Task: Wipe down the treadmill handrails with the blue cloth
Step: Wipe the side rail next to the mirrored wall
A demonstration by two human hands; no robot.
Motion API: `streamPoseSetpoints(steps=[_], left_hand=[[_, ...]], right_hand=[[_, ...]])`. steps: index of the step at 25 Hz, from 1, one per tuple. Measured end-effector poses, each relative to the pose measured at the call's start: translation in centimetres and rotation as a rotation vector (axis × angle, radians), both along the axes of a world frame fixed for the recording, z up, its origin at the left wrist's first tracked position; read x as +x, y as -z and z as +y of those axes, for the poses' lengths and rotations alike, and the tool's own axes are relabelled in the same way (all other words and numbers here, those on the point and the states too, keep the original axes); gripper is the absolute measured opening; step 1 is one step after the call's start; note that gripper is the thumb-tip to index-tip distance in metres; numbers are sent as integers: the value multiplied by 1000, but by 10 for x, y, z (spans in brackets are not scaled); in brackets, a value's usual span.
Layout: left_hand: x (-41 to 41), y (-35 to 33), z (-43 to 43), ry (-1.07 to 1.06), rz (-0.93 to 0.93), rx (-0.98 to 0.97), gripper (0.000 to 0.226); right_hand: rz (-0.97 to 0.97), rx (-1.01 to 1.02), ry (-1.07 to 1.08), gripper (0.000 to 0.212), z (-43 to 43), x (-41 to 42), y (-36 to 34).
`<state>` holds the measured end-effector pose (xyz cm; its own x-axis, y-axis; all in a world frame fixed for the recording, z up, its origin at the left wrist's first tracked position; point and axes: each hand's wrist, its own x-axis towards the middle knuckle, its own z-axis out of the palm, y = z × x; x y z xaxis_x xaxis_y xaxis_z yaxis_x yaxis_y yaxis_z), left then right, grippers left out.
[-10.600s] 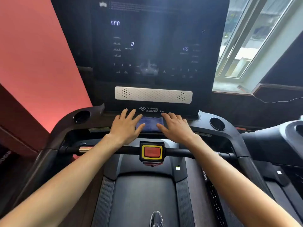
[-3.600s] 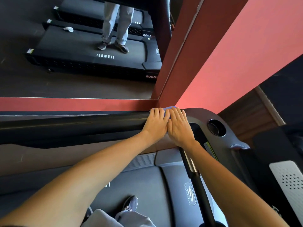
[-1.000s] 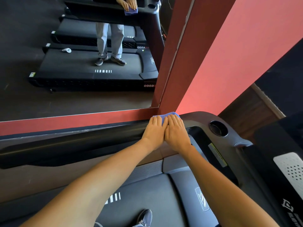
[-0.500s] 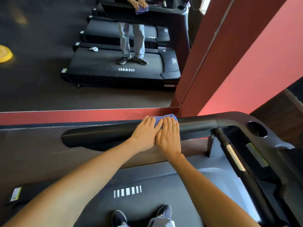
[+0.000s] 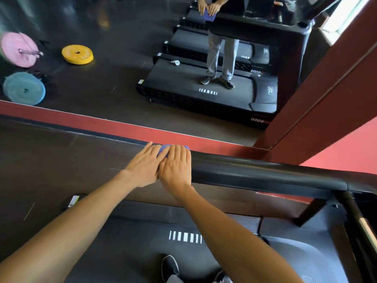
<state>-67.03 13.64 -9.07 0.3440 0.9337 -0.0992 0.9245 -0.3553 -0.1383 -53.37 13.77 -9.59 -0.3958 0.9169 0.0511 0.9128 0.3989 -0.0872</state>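
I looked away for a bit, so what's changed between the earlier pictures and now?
Both hands, left hand and right hand, carried the blue cloth from the console ledge to the side handrail, then slid it along toward its free end. Unchanged: palms flat, side by side on the cloth.

Hands: two, the left hand and the right hand
Blue cloth: one
Black handrail: one
Weight plates in the mirror: three, pink, yellow, blue
Shoes on the belt: two, left, right

Red wall, mirror reflecting dark floor and 3 weight plates.
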Motion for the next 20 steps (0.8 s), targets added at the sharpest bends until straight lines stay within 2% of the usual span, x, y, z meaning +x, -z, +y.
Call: streamPoseSetpoints(steps=[4,7,10,15,20], left_hand=[[9,7,-5,-45,-64,-4,91],[27,10,-6,-42,16,91,88],[59,17,-4,-75,116,98,85],[172,21,3,-117,184,98,82],[312,15,18,-10,245,95,80]], right_hand=[[22,15,-77,59,6,12,1],[52,57,-117,48,9,28,4],[-43,41,-115,60,4,57,7],[-66,40,-44,61,9,160,9],[-62,41,91,58,16,295,14]])
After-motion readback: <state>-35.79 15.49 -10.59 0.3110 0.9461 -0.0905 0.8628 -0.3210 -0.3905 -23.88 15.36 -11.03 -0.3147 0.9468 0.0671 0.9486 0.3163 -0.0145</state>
